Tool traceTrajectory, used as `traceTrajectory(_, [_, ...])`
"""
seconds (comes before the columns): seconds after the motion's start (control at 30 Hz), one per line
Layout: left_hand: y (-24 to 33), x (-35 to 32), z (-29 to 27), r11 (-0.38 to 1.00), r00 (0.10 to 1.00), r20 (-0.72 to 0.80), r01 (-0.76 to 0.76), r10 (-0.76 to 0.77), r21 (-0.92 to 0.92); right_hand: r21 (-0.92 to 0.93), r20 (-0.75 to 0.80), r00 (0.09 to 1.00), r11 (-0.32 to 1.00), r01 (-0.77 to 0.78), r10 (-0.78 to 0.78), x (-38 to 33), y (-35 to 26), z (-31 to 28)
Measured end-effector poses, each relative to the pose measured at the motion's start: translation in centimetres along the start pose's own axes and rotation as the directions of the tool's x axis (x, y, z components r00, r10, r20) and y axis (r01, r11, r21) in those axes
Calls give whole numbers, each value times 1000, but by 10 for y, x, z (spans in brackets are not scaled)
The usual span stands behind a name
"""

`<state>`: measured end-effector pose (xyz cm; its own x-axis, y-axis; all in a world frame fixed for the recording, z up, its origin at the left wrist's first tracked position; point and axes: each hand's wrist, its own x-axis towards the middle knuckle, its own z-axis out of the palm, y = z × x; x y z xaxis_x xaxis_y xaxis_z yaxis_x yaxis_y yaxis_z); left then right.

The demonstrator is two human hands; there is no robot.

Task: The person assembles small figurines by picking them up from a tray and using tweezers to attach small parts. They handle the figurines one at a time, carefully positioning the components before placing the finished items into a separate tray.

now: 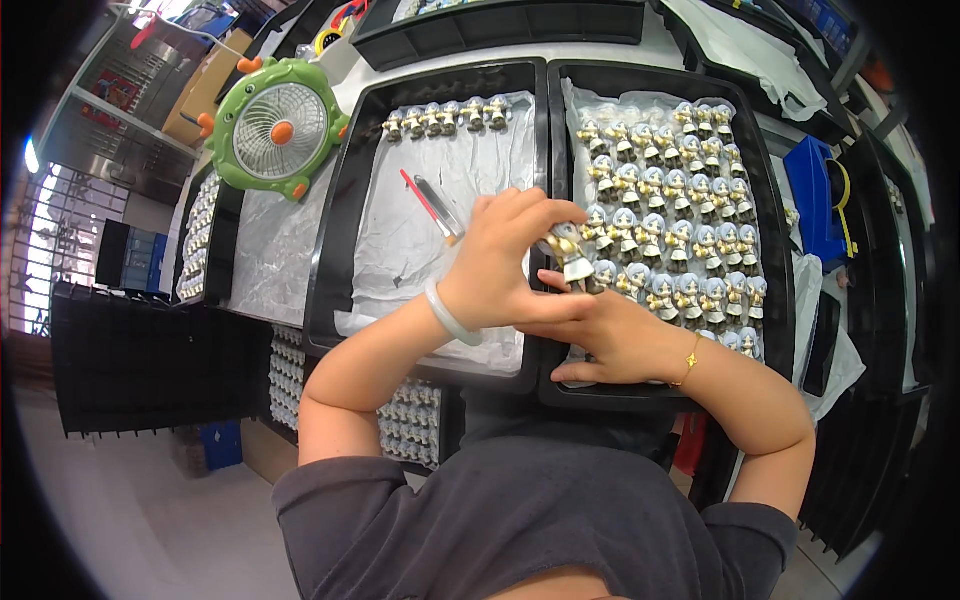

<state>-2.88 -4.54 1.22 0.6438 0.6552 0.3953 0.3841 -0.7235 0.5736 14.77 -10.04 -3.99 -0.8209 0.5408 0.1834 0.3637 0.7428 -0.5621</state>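
My left hand (505,255), with a pale bangle at the wrist, is closed around a small figurine (572,258) with pale hair and white-and-gold clothing. It holds the figurine between thumb and fingers over the inner edges of two black trays. Just below, my right hand (625,338) lies palm down with its thumb apart from its fingers. Its fingertips reach behind the left thumb, close to the figurine; whether they touch it is hidden. Rows of similar figurines (678,235) fill the right tray (772,250). In the left tray (330,250), one row of figurines (445,118) stands along the far side.
A red-handled slim tool (425,200) and a dark slim tool lie on the left tray's lining. A green fan (282,130) stands at the far left. To the right are a blue bin (815,200) and stacked black trays. More figurine trays (410,425) sit below the table edge.
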Motion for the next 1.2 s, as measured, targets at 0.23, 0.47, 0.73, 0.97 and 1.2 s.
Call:
traceTrajectory(0.23, [-69, 61, -27, 746, 912, -157, 202, -380, -635, -42, 23, 999, 998, -36, 37, -2, -2, 3])
traceTrajectory(0.47, [-218, 106, 16, 879, 935, -224, 339, -276, 335, -69, 14, 1000, 998, 6, -5, -3, 4, 5])
traceTrajectory(0.73, [-250, 100, 52, 764, 939, -168, 342, -300, 547, -70, -22, 1000, 998, -2, 0, -6, 2, 6])
traceTrajectory(0.97, [-187, 143, 19, 879, 907, -420, 211, -14, 427, -8, -64, 998, 1000, -3, 3, -8, 5, 20])
traceTrajectory(1.2, [-85, 226, 108, 852, 977, 97, -215, 192, 478, -23, -17, 1000, 1000, -2, 2, -9, 1, 12])
